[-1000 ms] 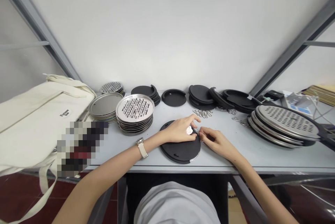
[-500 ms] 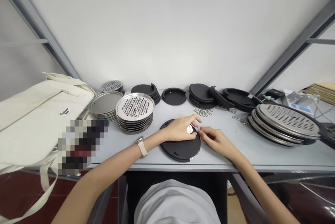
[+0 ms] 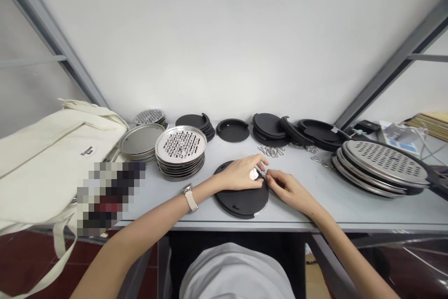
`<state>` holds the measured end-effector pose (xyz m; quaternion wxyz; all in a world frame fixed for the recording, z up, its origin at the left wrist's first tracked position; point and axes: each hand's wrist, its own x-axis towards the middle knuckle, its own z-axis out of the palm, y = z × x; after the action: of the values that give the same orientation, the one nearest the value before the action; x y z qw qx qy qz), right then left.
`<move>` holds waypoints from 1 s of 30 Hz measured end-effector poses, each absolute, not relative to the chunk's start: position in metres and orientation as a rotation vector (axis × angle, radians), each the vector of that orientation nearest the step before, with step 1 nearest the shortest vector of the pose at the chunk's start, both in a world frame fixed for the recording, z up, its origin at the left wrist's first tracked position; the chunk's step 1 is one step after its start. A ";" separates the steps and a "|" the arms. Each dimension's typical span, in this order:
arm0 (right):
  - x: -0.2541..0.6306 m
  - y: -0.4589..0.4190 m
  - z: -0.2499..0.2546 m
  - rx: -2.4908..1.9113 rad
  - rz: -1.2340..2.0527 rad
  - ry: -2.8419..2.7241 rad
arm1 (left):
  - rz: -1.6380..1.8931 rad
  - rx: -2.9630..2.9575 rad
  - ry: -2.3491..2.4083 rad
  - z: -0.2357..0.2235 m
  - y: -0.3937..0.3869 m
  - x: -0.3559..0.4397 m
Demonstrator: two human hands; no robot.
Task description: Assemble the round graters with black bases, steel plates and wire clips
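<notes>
A round black disc [image 3: 245, 201] with small slots lies flat on the table in front of me. My left hand [image 3: 243, 173] rests across its upper part, fingers curled around a crumpled white wad [image 3: 254, 174] that shows beside the thumb. At the disc's right edge, my right hand [image 3: 285, 187] pinches thumb and forefinger on a thin silvery wire clip [image 3: 264, 174], mostly covered by the fingers. Similar bent wire clips [image 3: 271, 151] lie in a loose heap just beyond.
Stacked round metal grater plates [image 3: 182, 145] and plain metal discs [image 3: 142, 139] stand left. Black discs [image 3: 233, 131] line the wall. Handled pans with perforated metal plates [image 3: 387, 161] are piled right. A cream cloth bag [image 3: 52, 163] covers the left end.
Both hands stay at the disc's upper right edge, with only slight finger movement. The whole view has shifted down a little.
</notes>
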<state>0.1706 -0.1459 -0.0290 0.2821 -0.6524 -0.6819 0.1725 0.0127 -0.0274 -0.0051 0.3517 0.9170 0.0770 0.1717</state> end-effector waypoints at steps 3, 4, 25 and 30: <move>0.169 -0.146 -0.028 -1.757 0.446 -1.810 | 0.513 2.396 0.194 -0.007 -0.027 0.013; 0.169 -0.146 -0.028 -1.758 0.443 -1.803 | 0.516 2.400 0.193 -0.007 -0.027 0.013; 0.169 -0.145 -0.030 -1.769 0.412 -1.829 | 0.431 2.607 0.260 -0.005 -0.033 0.013; 0.170 -0.146 -0.030 -1.768 0.397 -1.840 | 0.407 2.874 0.398 -0.002 -0.041 0.009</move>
<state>0.1703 -0.1463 -0.0304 0.2760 -0.6580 -0.6849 0.1476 0.0090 -0.0412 -0.0018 0.1057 0.9755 0.1350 0.1382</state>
